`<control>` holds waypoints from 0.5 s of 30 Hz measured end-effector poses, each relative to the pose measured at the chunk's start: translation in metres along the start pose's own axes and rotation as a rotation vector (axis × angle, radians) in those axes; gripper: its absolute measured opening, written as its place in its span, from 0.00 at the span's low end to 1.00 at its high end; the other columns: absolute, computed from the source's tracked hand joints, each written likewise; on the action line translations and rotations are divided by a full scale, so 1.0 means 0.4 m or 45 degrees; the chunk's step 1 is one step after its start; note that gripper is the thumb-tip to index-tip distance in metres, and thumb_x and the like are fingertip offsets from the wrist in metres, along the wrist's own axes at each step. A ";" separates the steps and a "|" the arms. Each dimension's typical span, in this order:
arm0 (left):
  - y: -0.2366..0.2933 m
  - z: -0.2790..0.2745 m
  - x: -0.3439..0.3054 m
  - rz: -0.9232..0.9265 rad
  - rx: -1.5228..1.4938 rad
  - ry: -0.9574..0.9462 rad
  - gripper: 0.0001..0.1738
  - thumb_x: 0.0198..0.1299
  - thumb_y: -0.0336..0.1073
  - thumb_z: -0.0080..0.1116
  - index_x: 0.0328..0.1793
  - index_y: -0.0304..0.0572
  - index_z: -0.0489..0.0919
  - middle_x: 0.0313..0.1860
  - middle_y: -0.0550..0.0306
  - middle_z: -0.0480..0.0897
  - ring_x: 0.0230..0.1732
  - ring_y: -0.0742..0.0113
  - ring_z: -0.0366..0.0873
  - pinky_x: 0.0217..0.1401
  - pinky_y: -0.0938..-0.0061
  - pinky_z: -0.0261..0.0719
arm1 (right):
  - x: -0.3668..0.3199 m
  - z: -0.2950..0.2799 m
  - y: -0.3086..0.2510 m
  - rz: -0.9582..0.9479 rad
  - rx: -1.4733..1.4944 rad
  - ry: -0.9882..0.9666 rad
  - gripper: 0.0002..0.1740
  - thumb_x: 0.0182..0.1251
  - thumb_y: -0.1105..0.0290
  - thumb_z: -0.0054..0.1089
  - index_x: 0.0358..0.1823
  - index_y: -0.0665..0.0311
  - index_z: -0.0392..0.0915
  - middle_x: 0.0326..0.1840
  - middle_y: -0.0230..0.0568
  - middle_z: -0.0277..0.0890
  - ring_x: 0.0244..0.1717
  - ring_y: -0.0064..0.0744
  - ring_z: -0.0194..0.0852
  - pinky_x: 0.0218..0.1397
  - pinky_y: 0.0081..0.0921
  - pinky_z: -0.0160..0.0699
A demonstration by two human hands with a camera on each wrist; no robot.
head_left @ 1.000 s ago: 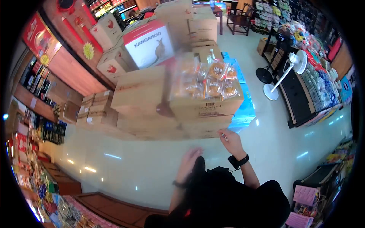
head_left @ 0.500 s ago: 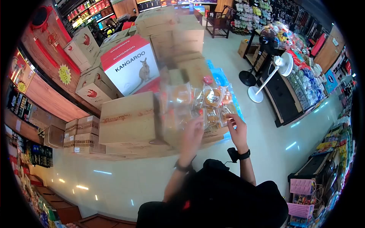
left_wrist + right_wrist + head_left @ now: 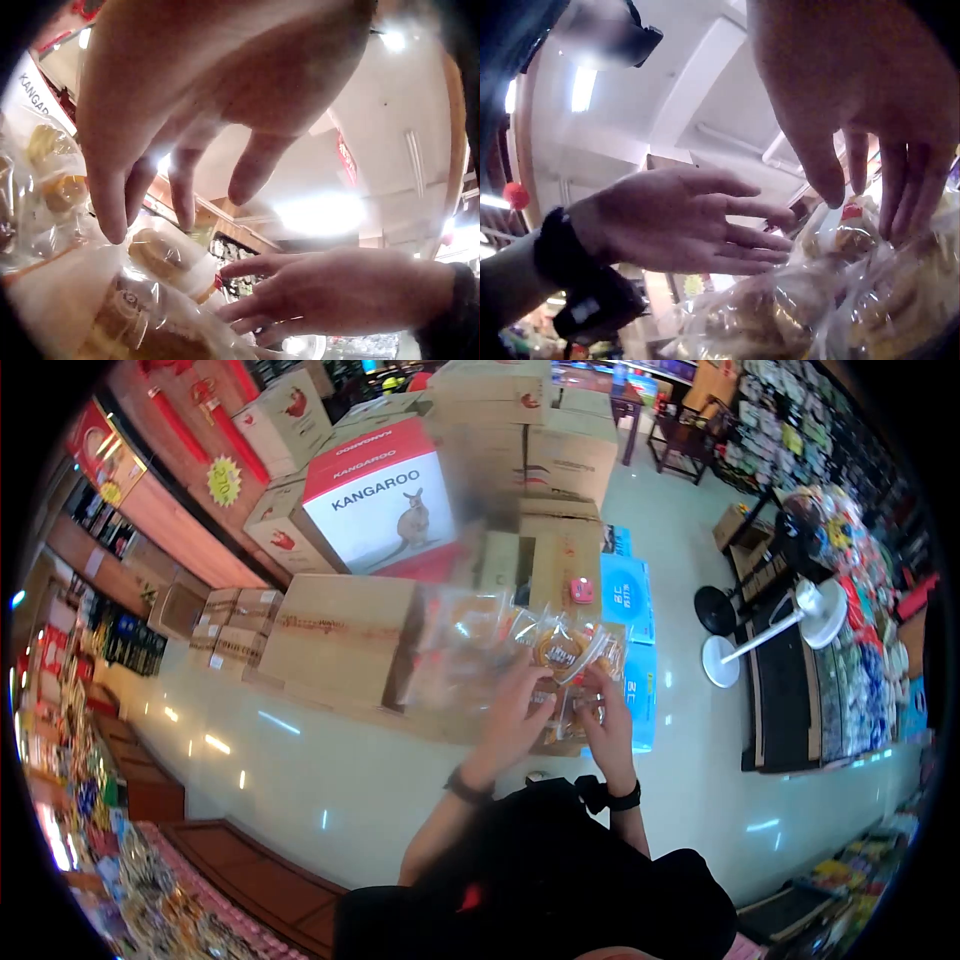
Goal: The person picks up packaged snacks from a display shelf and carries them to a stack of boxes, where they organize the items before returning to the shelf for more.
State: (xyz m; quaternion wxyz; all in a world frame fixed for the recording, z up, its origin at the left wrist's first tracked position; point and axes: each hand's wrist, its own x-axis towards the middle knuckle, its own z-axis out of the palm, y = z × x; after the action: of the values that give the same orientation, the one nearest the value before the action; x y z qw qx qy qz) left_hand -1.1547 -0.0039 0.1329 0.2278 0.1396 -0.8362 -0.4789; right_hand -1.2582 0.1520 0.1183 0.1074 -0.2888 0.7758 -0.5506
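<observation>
Several clear plastic bags of round orange-brown snacks (image 3: pixel 558 651) lie together on top of a cardboard carton, which they mostly cover. My left hand (image 3: pixel 513 715) is over the near-left side of the bags, fingers extended; in the left wrist view its fingertips point down close to a bag (image 3: pixel 161 259). Opposite it, my right hand (image 3: pixel 610 728) is at the bags' near-right side. Loosely straight fingers of that right hand (image 3: pixel 870 97) reach down among the crinkled plastic (image 3: pixel 802 300) in the right wrist view. Black bands circle both wrists.
A brown carton (image 3: pixel 340 625) stands left of the bags, with a red-and-white KANGAROO box (image 3: pixel 385 510) behind it. Blue packages (image 3: pixel 628 600) are stacked on the right, near a small pink item (image 3: pixel 581 591). A white fan (image 3: pixel 770 630) stands farther right.
Both hands have risen from in front of the carton to the bags, and have come inward over their near side. The head view has shifted too.
</observation>
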 end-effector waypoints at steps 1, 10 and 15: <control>0.005 0.012 0.010 -0.031 0.040 0.027 0.21 0.67 0.36 0.62 0.64 0.42 0.76 0.74 0.38 0.71 0.72 0.40 0.69 0.76 0.54 0.66 | 0.010 -0.009 0.023 -0.032 0.019 -0.055 0.35 0.65 0.81 0.62 0.76 0.60 0.67 0.62 0.47 0.79 0.57 0.35 0.80 0.55 0.30 0.79; 0.073 0.101 0.078 -0.204 0.212 0.498 0.15 0.66 0.32 0.61 0.57 0.40 0.77 0.52 0.46 0.79 0.53 0.50 0.77 0.59 0.60 0.75 | 0.044 -0.068 0.035 -0.098 0.200 -0.441 0.34 0.65 0.79 0.61 0.75 0.59 0.70 0.68 0.48 0.70 0.63 0.40 0.74 0.63 0.32 0.77; 0.127 0.118 0.073 -0.347 0.124 0.792 0.13 0.66 0.29 0.60 0.56 0.39 0.77 0.48 0.50 0.80 0.46 0.59 0.79 0.50 0.68 0.78 | 0.035 -0.073 0.033 -0.397 0.030 -0.451 0.32 0.63 0.77 0.62 0.71 0.62 0.73 0.70 0.52 0.66 0.69 0.51 0.68 0.70 0.36 0.70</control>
State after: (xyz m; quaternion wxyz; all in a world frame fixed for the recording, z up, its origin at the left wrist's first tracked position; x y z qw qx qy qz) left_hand -1.2047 0.0432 0.1633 0.3988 0.4001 -0.7224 -0.3988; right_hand -1.2879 0.1703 0.1190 0.1588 -0.4960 0.6844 -0.5103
